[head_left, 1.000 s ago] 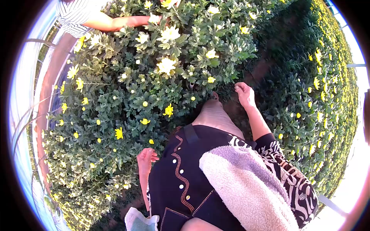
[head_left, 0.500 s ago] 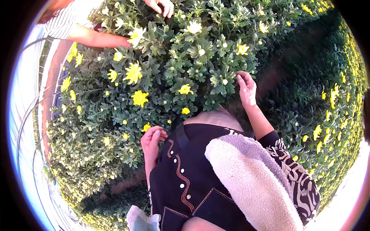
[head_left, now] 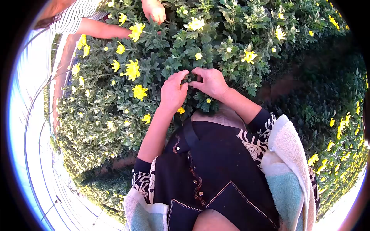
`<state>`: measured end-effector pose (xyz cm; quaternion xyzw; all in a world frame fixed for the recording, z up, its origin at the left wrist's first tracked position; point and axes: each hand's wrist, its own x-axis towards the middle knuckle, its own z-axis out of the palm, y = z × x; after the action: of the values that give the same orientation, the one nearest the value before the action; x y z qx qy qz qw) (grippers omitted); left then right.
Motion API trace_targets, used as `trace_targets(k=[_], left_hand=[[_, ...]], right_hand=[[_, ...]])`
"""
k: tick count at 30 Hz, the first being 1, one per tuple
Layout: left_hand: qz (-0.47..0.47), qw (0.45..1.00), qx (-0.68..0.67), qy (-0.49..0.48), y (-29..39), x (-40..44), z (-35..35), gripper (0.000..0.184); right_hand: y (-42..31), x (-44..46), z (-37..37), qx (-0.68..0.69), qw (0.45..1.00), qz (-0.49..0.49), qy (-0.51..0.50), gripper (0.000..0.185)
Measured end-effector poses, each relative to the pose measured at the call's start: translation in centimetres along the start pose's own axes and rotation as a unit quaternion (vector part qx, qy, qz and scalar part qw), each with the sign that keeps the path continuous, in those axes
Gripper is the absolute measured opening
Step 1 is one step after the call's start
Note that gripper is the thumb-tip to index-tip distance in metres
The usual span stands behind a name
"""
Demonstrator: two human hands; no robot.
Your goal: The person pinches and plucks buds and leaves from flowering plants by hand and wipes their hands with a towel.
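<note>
My left hand [head_left: 173,91] and my right hand [head_left: 211,82] meet over a leafy chrysanthemum plant [head_left: 202,98] just in front of my body. On both hands the fingers and thumb curl toward each other in a pinch, tips almost touching across the gap. Whatever lies between the fingertips is too small and covered to make out. A pale yellow bud [head_left: 198,56] stands just beyond my right hand. Left of my left hand are an open yellow chrysanthemum [head_left: 139,92] and a larger bloom [head_left: 132,69]. A small orange-yellow flower [head_left: 180,110] sits below my left wrist.
At the top left a co-worker's hand [head_left: 155,11] and forearm [head_left: 106,30] reach into the same plants. Dark furrows [head_left: 285,86] run between the rows, with more yellow flowers [head_left: 341,127] at right. Curved frame rods [head_left: 27,127] and bright sheeting stand at left.
My two hands, apart at the plant's sides before, have come together in the middle over the leaves. The co-worker's upper hand has moved slightly down and left.
</note>
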<state>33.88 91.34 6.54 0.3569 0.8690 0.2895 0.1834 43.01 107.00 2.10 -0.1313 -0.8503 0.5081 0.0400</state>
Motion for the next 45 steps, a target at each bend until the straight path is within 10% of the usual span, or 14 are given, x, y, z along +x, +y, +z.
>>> trace_targets(k=[7,11,19,25,32,36,45], left_hand=[[-0.065,0.993,-0.098,-0.027,-0.9,0.3,1.1,0.015],[-0.068,0.995,-0.074,-0.012,-1.2,0.4,1.5,0.009],[-0.077,0.992,-0.100,-0.025,-0.9,0.3,1.7,0.006],[-0.035,0.999,0.040,0.005,1.2,1.6,1.0,0.015],[-0.129,0.991,-0.007,0.027,3.9,5.3,1.7,0.074],[-0.106,0.971,-0.211,0.044,2.6,6.6,3.2,0.068],[-0.151,0.970,-0.181,0.057,1.2,7.0,4.0,0.033]], right_hand=[[1.6,-0.7,2.2,0.158,0.985,0.057,0.043,0.018],[5.2,-0.1,4.2,0.431,0.880,0.198,0.009,0.014],[6.9,0.3,3.4,0.037,0.949,0.311,0.031,0.034],[6.6,0.4,0.0,0.103,0.950,0.232,0.181,0.046],[10.4,4.2,0.4,0.017,0.984,-0.015,0.176,0.040],[8.0,3.6,-0.4,0.193,0.968,0.134,0.089,0.035],[15.5,6.3,6.6,0.242,0.956,0.067,0.153,0.041]])
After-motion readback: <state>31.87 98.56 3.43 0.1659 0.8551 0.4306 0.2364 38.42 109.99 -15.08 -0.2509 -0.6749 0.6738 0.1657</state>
